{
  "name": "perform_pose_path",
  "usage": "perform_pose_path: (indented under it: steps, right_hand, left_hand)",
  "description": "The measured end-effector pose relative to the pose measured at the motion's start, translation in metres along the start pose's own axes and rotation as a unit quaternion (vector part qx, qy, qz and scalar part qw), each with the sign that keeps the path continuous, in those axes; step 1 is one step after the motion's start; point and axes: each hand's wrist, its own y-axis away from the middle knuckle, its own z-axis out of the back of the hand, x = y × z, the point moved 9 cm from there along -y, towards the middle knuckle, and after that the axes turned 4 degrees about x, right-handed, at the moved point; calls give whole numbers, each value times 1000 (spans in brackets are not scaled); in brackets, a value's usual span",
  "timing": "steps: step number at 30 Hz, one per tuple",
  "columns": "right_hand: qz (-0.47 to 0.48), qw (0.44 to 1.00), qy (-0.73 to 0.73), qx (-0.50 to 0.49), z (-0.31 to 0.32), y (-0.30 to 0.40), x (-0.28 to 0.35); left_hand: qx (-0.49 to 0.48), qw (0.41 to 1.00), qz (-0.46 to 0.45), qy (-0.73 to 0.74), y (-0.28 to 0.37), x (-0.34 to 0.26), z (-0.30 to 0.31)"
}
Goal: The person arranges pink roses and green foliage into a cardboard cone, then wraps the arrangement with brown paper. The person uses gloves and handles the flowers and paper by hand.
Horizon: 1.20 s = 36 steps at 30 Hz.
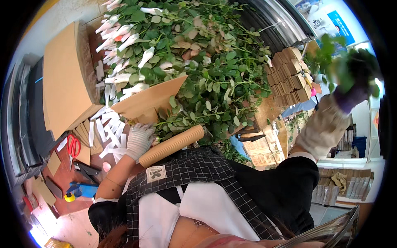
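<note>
My left hand [139, 141], in a striped white knit glove, lies at the flower end of leafy rose stems [183, 119], against a rolled piece of corrugated cardboard [173, 145]; its fingertips are partly hidden, so its hold cannot be told. A flat cardboard sheet [152, 96] stands tilted just beyond it. Raised far out to the right, my right hand [355, 83] wears a dark and purple glove below a pale sleeve cover and holds blurred green leafy stems [338, 66]. Between the hands spreads a large heap of roses [211, 62], many heads in white mesh sleeves [128, 42].
Loose white sleeves [111, 131], red-handled scissors [73, 147], a black stapler [86, 172] and a blue tape dispenser [82, 189] lie at left. A stack of cardboard sheets [66, 80] stands beyond. Bundled cardboard [288, 77] is at right, with another person's arm [319, 88] behind.
</note>
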Motion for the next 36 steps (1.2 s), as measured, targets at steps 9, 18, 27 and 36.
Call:
perform_pose_path:
  steps: [9, 18, 27, 36]
  right_hand:
    - [-272, 799, -62, 533, -407, 212, -87]
    - [-109, 882, 16, 457, -470, 309, -132]
    - [-172, 865, -22, 471, -470, 339, -152]
    - [-6, 852, 142, 504, -478, 316, -117]
  left_hand:
    - [-43, 999, -20, 25, 2, 2, 11]
    - [-52, 995, 30, 79, 14, 14, 24]
    - [-11, 986, 147, -80, 8, 63, 32]
    - [-133, 963, 229, -53, 87, 87, 100]
